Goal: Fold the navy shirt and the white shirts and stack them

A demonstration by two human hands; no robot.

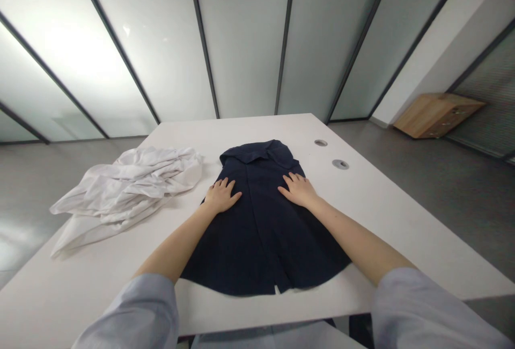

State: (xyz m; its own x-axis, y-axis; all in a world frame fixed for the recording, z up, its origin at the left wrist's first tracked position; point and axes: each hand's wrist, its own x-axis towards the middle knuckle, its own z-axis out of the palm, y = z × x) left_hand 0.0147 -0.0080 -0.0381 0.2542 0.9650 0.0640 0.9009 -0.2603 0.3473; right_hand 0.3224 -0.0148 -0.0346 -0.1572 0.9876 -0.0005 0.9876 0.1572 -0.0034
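Note:
A dark navy garment point(257, 231), which looks like a skirt or dress with a centre seam and a small slit at the near hem, lies spread on the white table. Its far end is folded over in a loose flap point(261, 150). Flat on the garment's left side rests my left hand point(220, 196), fingers apart. My right hand point(298, 190) lies the same way on the right side, palm down with fingers spread. Neither hand grips the cloth.
White crumpled cloth point(137, 188) is heaped at the table's left, partly over its edge. Two round cable grommets point(340, 164) are set in the white table point(382, 231) at right. A wooden cabinet point(434, 116) stands on the floor beyond, near frosted glass partitions point(245, 43).

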